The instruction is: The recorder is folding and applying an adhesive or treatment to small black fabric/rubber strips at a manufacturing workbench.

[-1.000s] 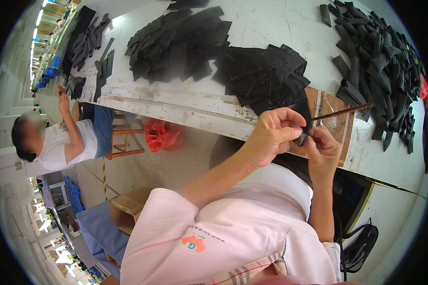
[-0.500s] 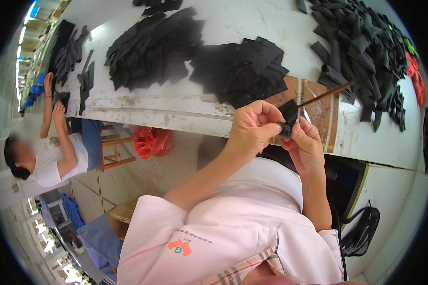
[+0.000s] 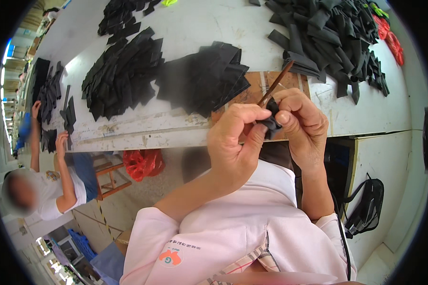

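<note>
In front of my body, over the near edge of the table, both hands are closed on one small black cloth piece (image 3: 271, 124). My left hand (image 3: 237, 142) pinches it from the left between thumb and fingers. My right hand (image 3: 303, 124) grips its right side, thumb on top and fingers curled. The cloth looks bunched or folded, and much of it is hidden by the fingers. A thin brown rod (image 3: 277, 81) slants up to the right just beyond the cloth. Its lower end disappears behind my fingers, so I cannot tell what it joins.
Flat black cloth pieces lie in piles, one beyond my left hand (image 3: 202, 78) and another farther left (image 3: 123, 78). A large heap of black strips (image 3: 318, 35) covers the right. A brown board (image 3: 252, 88) lies at the table edge. At left, another person (image 3: 57, 185) handles black strips.
The view has shifted, so the table and piles sit farther left. Both hands have turned the cloth, and my right hand has come up around it. The rod now stands steeper.
</note>
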The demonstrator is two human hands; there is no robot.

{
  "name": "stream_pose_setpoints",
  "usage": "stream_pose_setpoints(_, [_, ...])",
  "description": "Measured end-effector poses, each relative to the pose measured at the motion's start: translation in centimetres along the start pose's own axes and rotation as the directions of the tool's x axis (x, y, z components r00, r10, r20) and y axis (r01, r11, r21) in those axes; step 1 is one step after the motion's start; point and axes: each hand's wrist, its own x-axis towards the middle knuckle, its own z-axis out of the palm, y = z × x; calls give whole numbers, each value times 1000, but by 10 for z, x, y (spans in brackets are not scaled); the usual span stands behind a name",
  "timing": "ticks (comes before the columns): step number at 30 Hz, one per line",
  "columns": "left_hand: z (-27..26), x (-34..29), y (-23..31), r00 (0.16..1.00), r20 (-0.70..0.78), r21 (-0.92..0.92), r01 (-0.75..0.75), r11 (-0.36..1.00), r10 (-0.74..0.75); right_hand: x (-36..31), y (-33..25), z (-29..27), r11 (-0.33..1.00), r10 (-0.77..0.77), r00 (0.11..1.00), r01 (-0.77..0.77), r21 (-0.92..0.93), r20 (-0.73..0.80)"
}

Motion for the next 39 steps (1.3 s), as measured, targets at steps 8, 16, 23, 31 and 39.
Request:
stream_pose_setpoints(8, [7, 56, 26, 962, 122, -558, 270, 785, -244, 40, -37, -14, 988, 85, 996, -87, -126, -26])
stream_pose_setpoints(16, [-6, 85, 2, 718, 696, -710, 685, -166, -15, 65, -12, -30, 884, 389, 891, -433, 175, 233])
stream_pose_setpoints(23, [-7, 72, -34, 677, 622, -776, 600, -195, -392, 48, 33, -34, 652, 556, 780, -623, 431, 286])
stream_pose_setpoints(31, [3, 58, -21, 854, 334, -573, 519, 634, -398, 45, 49, -35, 766, 468, 836, -546, 340, 286])
stream_pose_setpoints(39, [-8, 63, -29, 714, 679, -734, 650, -197, -173, 59, 21, -27, 872, 396, 868, -458, 173, 301])
